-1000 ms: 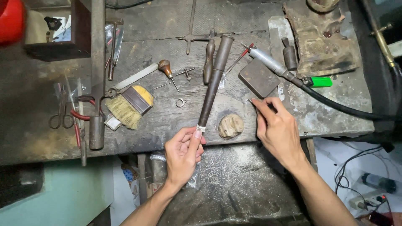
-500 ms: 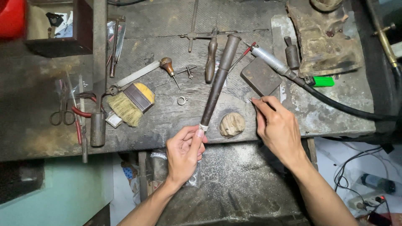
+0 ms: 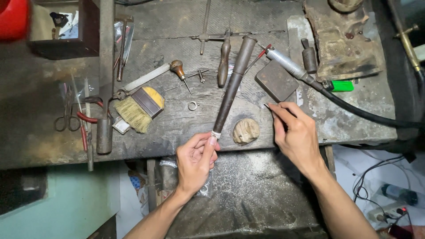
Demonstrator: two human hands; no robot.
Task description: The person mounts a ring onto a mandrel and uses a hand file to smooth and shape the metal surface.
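Note:
My left hand (image 3: 195, 160) grips the narrow end of a long dark tapered rod (image 3: 231, 90) that lies slanted across the wooden bench, and a small silver ring (image 3: 215, 134) sits on the rod just above my fingers. My right hand (image 3: 295, 134) rests on the bench to the right and pinches a thin pointed tool whose tip (image 3: 266, 105) points left. A rounded worn wooden block (image 3: 246, 131) lies between my two hands. A small metal ring (image 3: 192, 106) lies loose on the bench left of the rod.
A yellow-handled brush (image 3: 141, 107), scissors (image 3: 67, 119), red pliers (image 3: 86, 118), a wooden-handled awl (image 3: 179, 71) and a dark steel block (image 3: 276, 80) lie on the bench. A flexible-shaft handpiece (image 3: 287, 65) with a black hose, a green lighter (image 3: 341, 86) and a rusty block (image 3: 343, 37) lie right.
The view has shifted slightly. My right hand has drawn a little toward the bench's front edge with the thin tool. My left hand keeps its grip on the rod.

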